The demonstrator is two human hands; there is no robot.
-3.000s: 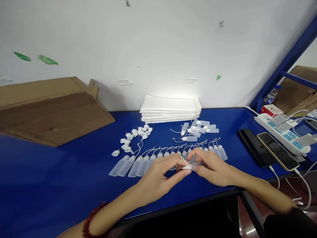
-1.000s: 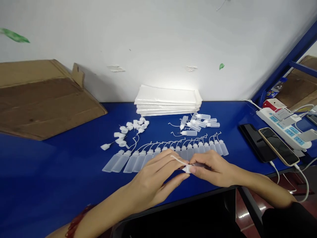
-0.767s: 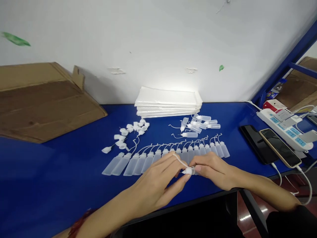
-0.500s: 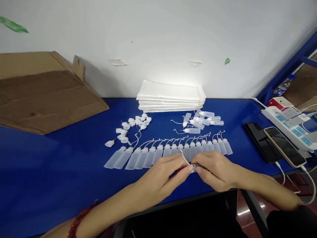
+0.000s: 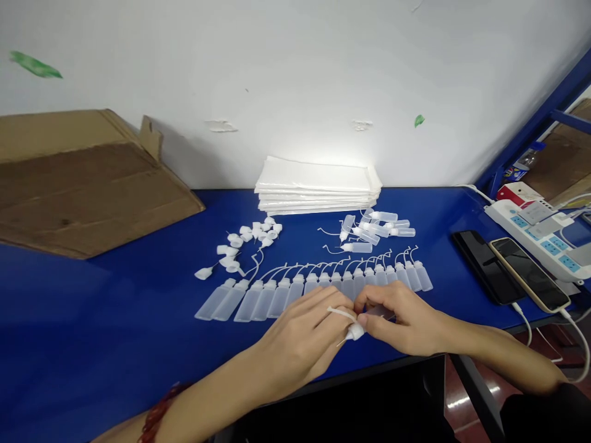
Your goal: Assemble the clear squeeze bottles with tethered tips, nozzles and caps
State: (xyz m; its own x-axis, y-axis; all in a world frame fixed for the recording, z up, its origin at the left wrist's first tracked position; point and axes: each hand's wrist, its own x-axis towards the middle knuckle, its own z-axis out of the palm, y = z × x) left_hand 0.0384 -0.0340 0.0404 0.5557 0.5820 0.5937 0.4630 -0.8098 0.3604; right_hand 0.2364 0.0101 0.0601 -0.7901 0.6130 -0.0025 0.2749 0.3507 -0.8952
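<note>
My right hand [image 5: 401, 320] grips a small translucent squeeze bottle [image 5: 382, 312] between thumb and fingers, tilted so its top points left. On that bottle sits a white needle-tip cap [image 5: 355, 333], its thin needle pointing down to the left. A white strap curves from its neck across the fingers of my left hand [image 5: 305, 335]. Those fingers are curled in close against the cap; the thumb and fingertips are hidden. Just beyond both hands stretches a row of similar bottles [image 5: 263, 299] with straps, partly covered by my fingers.
Loose white needle caps [image 5: 231, 251] lie at the left, several strapped bottles [image 5: 373, 229] at the right. Behind are stacked white packets [image 5: 318, 178] against the wall. Cardboard [image 5: 92, 191] leans at far left; two phones [image 5: 530, 271] and a power strip [image 5: 545, 237] are at right.
The bottle has turned so its cap and needle show, pointing down-left. My left thumb and fingertips, pinching at the cap before, are now out of sight. The view has tilted slightly.
</note>
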